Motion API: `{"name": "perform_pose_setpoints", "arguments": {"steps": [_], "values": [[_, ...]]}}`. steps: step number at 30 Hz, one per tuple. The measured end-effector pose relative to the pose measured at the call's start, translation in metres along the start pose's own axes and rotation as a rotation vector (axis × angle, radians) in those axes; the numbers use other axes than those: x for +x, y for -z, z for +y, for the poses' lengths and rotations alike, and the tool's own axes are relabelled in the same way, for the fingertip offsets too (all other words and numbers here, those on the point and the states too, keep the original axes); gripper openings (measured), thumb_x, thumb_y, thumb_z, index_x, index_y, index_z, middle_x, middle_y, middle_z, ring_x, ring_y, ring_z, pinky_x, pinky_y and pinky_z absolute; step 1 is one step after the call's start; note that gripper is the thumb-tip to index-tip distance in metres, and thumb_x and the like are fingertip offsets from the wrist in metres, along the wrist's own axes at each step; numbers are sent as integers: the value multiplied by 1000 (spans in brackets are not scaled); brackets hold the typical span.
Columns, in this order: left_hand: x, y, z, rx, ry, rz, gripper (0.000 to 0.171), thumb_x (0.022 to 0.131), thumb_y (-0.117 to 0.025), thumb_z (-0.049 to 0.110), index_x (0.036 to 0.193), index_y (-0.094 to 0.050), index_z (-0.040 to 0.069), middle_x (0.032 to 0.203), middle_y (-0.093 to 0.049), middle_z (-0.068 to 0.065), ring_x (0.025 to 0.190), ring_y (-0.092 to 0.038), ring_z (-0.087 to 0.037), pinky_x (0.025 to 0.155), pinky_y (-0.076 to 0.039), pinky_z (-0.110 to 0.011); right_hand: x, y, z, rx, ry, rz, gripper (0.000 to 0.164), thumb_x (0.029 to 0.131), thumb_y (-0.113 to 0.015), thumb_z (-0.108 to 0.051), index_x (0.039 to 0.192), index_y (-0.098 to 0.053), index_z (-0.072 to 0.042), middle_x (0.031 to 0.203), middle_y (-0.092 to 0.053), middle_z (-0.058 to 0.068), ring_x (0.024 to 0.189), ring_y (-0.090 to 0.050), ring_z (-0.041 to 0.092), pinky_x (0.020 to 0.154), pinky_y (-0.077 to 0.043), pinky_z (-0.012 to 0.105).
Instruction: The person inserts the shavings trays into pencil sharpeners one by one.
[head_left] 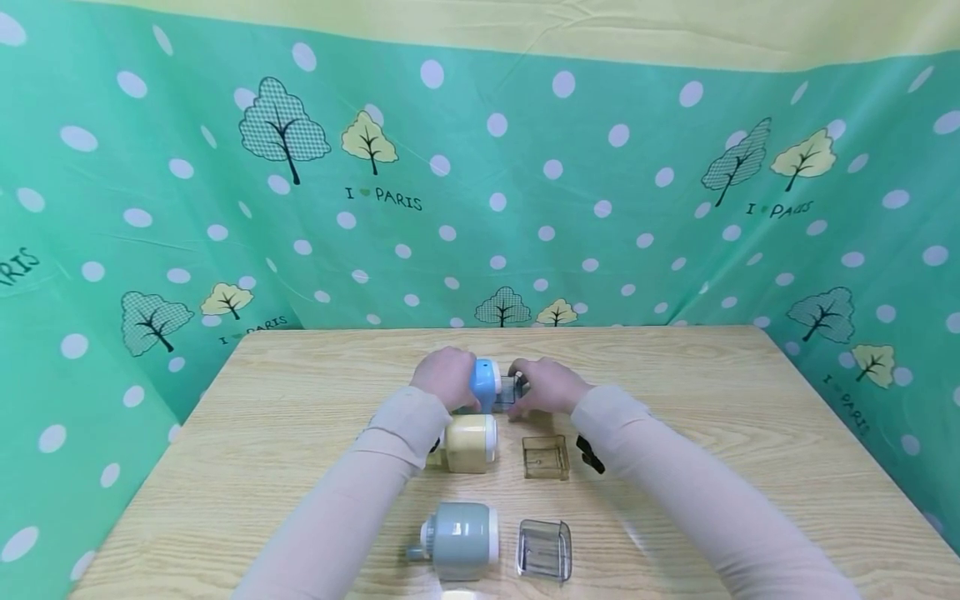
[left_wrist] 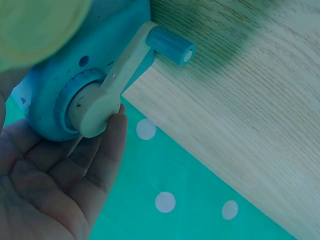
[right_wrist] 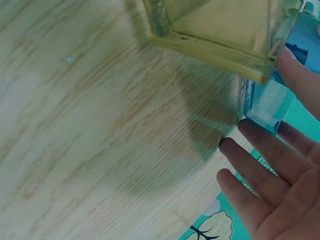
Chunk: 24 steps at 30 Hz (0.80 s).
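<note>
Two grips occupied: left grip [head_left: 446, 379] curled round the blue sharpener [head_left: 486, 385], right grip [head_left: 551, 386] pinching its clear bin [right_wrist: 266, 104] between thumb and fingertips. Both things lie near the middle of the surface's [head_left: 712, 383] far edge, bin on the side towards the right edge. Step in hand, by judgement: working the bin at the sharpener's front; in or out, cannot tell. Best done with the sharpener braced, bin kept square and moved straight; a tilt would likely jam it. Thumb clear of the seam.

Outward, towards the near edge: yellow sharpener [head_left: 468, 446], amber bin [head_left: 546, 457] apart from it; nearer still, grey sharpener [head_left: 462, 540], grey bin [head_left: 545, 552] likewise apart. Both loose bins sit on the right-edge side.

Left wrist view gives the crank [left_wrist: 120, 70] and blue knob [left_wrist: 170, 45], hidden by the left grip from the head. Right wrist view shows two fingers held free of the bin. Head view alone takes in all three sharpeners.
</note>
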<state>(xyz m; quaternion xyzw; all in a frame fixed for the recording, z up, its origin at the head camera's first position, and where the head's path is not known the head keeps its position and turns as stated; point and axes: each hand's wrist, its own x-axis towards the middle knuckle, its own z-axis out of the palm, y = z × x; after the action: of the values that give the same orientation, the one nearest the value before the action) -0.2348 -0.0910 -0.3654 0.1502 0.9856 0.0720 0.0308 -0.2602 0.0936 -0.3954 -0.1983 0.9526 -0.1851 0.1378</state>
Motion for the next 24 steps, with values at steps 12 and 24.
{"name": "perform_pose_setpoints", "arguments": {"steps": [12, 24], "values": [[0, 1, 1, 1, -8, -1, 53, 65, -90, 30, 107, -73, 2, 97, -73, -10, 88, -67, -25, 85, -57, -41, 1, 0, -2, 0, -5, -14, 75, 71, -86, -33, 136, -60, -7, 120, -70, 14, 108, -64, 30, 98, -50, 47], [2, 0, 0, 11, 0, -3, 53, 66, -90, 30, 108, -73, 2, 98, -74, -9, 89, -68, -24, 85, -57, -40, 2, 1, -8, 16, 10, -29, 70, 72, -85, -29, 134, -61, -7, 120, -70, 15, 106, -65, 30, 98, -50, 47]]}}
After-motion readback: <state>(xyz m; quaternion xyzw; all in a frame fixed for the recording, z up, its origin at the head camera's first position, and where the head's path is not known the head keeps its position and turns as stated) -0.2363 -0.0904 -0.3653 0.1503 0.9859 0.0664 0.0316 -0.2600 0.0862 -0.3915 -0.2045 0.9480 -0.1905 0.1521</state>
